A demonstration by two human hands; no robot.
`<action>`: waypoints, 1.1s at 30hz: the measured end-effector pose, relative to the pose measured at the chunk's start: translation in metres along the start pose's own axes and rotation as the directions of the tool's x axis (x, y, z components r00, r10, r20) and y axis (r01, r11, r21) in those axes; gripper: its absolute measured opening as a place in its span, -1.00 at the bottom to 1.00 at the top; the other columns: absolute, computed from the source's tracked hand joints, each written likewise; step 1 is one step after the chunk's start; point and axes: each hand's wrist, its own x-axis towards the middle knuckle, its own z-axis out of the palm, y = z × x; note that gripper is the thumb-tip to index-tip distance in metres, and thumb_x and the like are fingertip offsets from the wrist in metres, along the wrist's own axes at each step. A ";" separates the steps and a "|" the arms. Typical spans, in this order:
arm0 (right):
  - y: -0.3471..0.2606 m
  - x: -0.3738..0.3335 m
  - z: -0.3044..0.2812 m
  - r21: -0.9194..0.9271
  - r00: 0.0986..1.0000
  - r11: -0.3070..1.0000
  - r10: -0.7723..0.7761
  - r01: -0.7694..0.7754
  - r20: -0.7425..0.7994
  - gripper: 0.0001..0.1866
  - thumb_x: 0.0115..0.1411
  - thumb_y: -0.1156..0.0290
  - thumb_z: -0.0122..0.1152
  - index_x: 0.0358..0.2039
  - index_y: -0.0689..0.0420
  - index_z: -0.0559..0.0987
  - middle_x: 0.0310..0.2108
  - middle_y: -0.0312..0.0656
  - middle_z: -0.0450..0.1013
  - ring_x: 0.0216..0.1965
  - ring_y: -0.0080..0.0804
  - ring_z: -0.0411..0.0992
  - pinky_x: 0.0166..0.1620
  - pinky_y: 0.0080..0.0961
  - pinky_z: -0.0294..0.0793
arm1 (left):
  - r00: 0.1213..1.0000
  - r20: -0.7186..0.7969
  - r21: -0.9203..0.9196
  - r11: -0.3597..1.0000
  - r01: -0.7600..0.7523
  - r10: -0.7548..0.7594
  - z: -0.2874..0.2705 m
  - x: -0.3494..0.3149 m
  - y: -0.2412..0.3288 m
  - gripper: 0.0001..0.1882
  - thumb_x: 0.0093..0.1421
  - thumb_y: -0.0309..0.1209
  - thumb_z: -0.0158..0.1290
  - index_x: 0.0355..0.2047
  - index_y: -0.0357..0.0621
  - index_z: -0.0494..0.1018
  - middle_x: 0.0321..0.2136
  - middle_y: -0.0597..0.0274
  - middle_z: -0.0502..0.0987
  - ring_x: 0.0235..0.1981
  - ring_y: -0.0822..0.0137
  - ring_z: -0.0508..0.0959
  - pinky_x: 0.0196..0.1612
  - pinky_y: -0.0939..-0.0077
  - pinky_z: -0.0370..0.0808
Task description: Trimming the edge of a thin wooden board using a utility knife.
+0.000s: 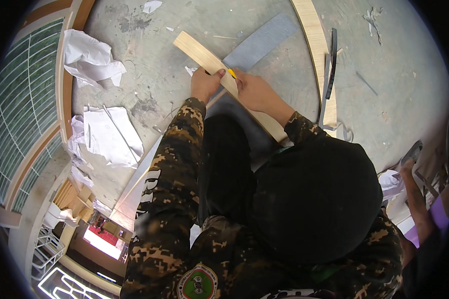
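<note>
A light wooden board (197,48) slants from the upper middle down toward my knees. My left hand (205,85) grips its left edge, with the thumb lying over the top face. From the other side my right hand (260,93) rests on the board, closed around a small yellow hand tool (232,73). Only a short part of that tool shows, so its exact kind is unclear. A flat grey-blue strip (264,44) lies on the floor just beyond the board, partly behind it. The board's near end is hidden by my dark headwear.
A longer wooden board (312,35) lies at the right, with a black strip (332,62) on it. Crumpled white paper (92,57) and white sheets (110,137) are on the floor at the left, beside a wire-mesh window (25,104). Another person's arm (415,199) shows at the lower right.
</note>
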 end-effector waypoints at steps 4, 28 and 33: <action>-0.001 -0.001 -0.001 -0.013 1.000 1.000 -0.006 0.006 0.011 -0.56 0.37 0.37 -0.12 0.23 0.15 0.40 -0.24 0.30 0.53 -0.21 0.34 0.51 -0.12 0.10 0.47 | 1.000 -0.007 0.020 1.000 0.009 -0.009 -0.002 -0.001 0.003 -0.53 0.20 -0.28 0.27 0.00 -0.39 0.53 -0.10 0.02 0.64 -0.08 0.24 0.63 -0.03 0.35 0.51; 0.006 -0.047 -0.014 -0.019 0.998 0.999 0.046 -0.045 0.046 -0.53 0.41 0.37 -0.12 0.27 0.23 0.38 -0.15 0.33 0.51 -0.08 0.29 0.49 0.00 -0.05 0.44 | 0.999 -0.034 0.058 0.998 -0.001 0.003 -0.003 0.000 -0.002 -0.49 0.11 -0.20 0.33 -0.04 -0.33 0.55 -0.09 -0.08 0.66 -0.03 0.04 0.64 0.03 0.28 0.52; 0.015 -0.048 -0.007 0.006 0.998 1.000 -0.019 0.019 -0.056 -0.54 0.41 0.36 -0.10 0.27 0.24 0.38 -0.15 0.34 0.51 -0.09 0.30 0.49 -0.02 -0.07 0.47 | 1.000 -0.006 0.049 0.999 -0.021 0.021 0.001 -0.003 0.001 -0.50 0.11 -0.19 0.32 -0.06 -0.32 0.57 -0.10 -0.10 0.65 -0.03 0.01 0.63 0.03 0.26 0.52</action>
